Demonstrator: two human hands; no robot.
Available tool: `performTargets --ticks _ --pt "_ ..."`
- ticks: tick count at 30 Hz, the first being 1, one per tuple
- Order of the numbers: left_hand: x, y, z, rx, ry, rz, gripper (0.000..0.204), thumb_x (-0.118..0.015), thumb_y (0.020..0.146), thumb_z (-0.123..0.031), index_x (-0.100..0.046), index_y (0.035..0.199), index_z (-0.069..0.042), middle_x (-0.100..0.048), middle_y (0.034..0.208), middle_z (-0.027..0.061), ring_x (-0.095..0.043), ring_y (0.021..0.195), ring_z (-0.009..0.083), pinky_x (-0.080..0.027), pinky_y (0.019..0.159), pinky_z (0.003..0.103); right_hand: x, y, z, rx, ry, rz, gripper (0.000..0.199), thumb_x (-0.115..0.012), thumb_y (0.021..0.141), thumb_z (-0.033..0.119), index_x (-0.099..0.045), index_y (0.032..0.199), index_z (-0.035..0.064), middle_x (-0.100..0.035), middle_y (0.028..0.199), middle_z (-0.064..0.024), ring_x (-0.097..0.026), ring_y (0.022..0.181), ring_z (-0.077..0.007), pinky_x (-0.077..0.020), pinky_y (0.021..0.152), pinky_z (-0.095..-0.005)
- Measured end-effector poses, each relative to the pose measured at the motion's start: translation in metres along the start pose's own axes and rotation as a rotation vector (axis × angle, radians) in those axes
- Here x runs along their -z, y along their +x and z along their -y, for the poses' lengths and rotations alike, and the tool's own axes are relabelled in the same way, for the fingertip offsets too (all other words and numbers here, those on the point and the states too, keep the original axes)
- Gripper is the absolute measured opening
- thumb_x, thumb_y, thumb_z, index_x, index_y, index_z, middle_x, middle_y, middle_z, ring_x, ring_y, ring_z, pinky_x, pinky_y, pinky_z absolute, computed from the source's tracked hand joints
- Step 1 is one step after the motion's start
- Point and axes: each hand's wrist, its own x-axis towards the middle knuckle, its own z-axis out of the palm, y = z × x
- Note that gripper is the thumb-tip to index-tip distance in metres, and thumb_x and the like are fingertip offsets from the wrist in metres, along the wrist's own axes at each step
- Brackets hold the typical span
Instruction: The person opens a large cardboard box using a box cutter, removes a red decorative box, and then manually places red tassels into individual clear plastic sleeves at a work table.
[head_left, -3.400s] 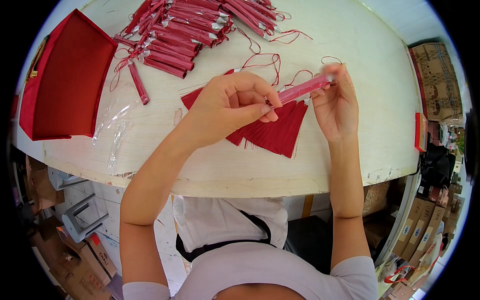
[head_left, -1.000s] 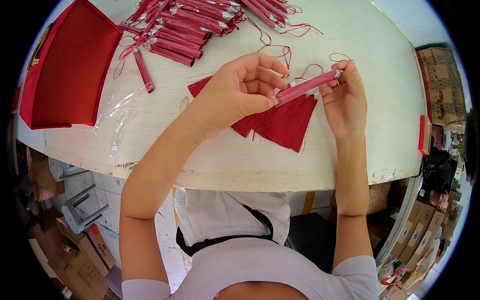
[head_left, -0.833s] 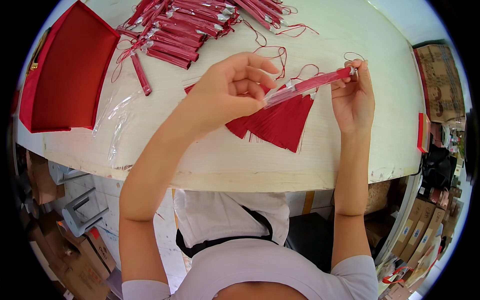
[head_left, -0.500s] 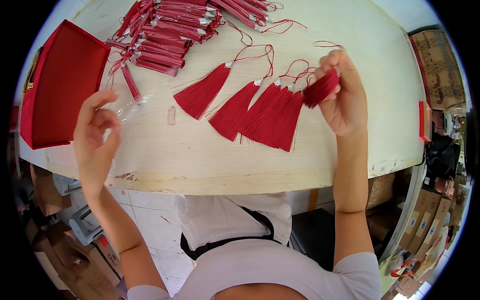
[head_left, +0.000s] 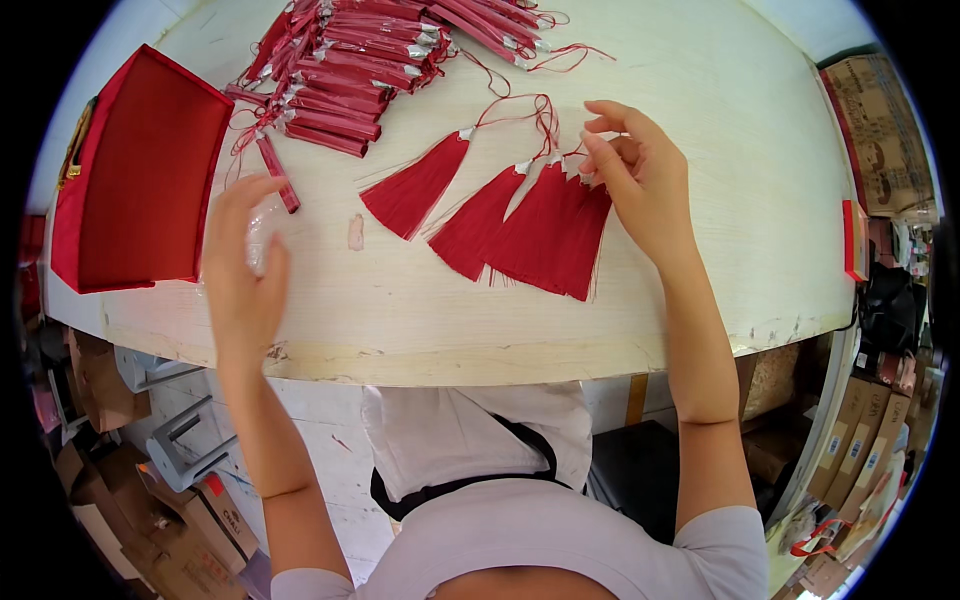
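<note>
Right hand (head_left: 640, 175) sits over the top end of the fanned red tassels (head_left: 545, 225), fingers loosely curled and parted, fingertips touching the silver caps and thin red cords there, not gripping anything firmly. Left hand (head_left: 243, 270) hovers near the table's front left, fingers spread and apart, over a crumpled clear plastic sleeve (head_left: 262, 225); whether it touches the sleeve I cannot tell. One tassel (head_left: 415, 185) lies a little apart to the left of the fan, its cord looping upward. Beyond, at the far edge, a heap of sleeved red tassels (head_left: 350, 60) lies stacked in rows. The pale wooden table (head_left: 700, 120) shows a worn, chipped front edge. An open red box (head_left: 135, 170) lies at the left. Cardboard cartons (head_left: 880, 130) crowd the right side, more on the floor below.
</note>
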Motion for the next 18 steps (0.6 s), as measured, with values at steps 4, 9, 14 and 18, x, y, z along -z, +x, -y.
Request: performTargets --ticks 4,9,14,18 --pt "-0.038 0.028 -0.029 -0.113 -0.102 0.109 0.033 -0.048 0.072 0.006 -0.053 0.104 -0.003 -0.055 0.104 0.0129 -0.05 0.1 0.0282 -0.039 0.085 0.032 0.009 0.006 0.003 -0.021 0.034 -0.107 0.02 -0.056 0.082 0.009 -0.055 0.099 -0.0008 -0.057 0.086 -0.0082 -0.058 0.061 -0.0103 -0.044 0.053 -0.0208" --pt "-0.071 0.045 -0.044 -0.15 0.06 0.21 0.025 -0.048 0.073 0.004 -0.054 0.098 0.0 -0.055 0.097 0.0143 -0.052 0.088 0.0302 -0.041 0.077 0.034 0.019 0.008 0.012 -0.017 -0.03 -0.217 0.016 -0.056 0.081 0.01 -0.057 0.094 -0.0003 -0.058 0.086 -0.0057 -0.052 0.059 -0.0076 -0.0421 0.053 -0.0212" --pt "-0.087 0.048 -0.06 -0.079 -0.227 0.322 0.024 -0.045 0.073 0.005 -0.054 0.096 0.004 -0.054 0.092 0.0157 -0.053 0.079 0.0311 -0.043 0.07 0.035 0.022 0.006 0.011 -0.003 0.035 -0.193 0.013 -0.056 0.081 0.01 -0.058 0.089 0.0 -0.059 0.085 -0.0039 -0.047 0.057 -0.0064 -0.0406 0.051 -0.0209" --pt "-0.103 0.05 -0.074 -0.165 -0.319 0.318 0.025 -0.044 0.072 0.006 -0.055 0.094 0.005 -0.054 0.091 0.0169 -0.054 0.076 0.031 -0.044 0.067 0.034 0.02 0.004 0.012 0.028 0.033 -0.17 0.012 -0.057 0.081 0.01 -0.057 0.087 -0.0001 -0.058 0.084 -0.0033 -0.047 0.057 -0.0066 -0.0403 0.051 -0.0212"
